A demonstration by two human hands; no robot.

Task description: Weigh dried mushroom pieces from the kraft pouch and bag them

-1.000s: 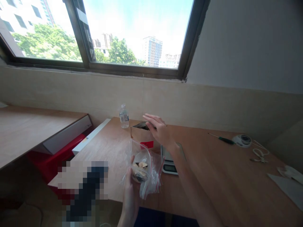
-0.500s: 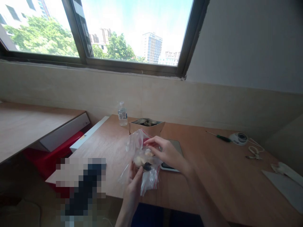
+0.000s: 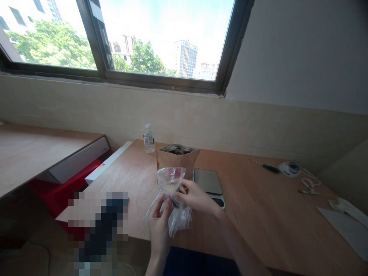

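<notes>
Between my two hands is a clear zip bag (image 3: pixel 170 178) with a reddish patch near its top and pale pieces inside. My left hand (image 3: pixel 160 218) pinches its lower left side, thumb and fingers together. From the right, my right hand (image 3: pixel 193 196) grips the bag's other side with curled fingers, partly hiding the contents. More clear zip bags (image 3: pixel 178 222) with red seal lines lie on the table just below. Behind the held bag stands an open brown pouch (image 3: pixel 178 158), its silvery lining showing. A small scale (image 3: pixel 209 181) sits beside my right hand.
A water bottle (image 3: pixel 148 138) stands at the back left of the wooden table (image 3: pixel 253 218). To the right lie a green-handled screwdriver (image 3: pixel 270 168), a white dome camera (image 3: pixel 291 168) and its cable (image 3: pixel 309 185). A blurred patch covers the lower left.
My right hand has come down from the bag's top to its right side, and my left fingers have moved up to pinch it. More of the scale now shows.
</notes>
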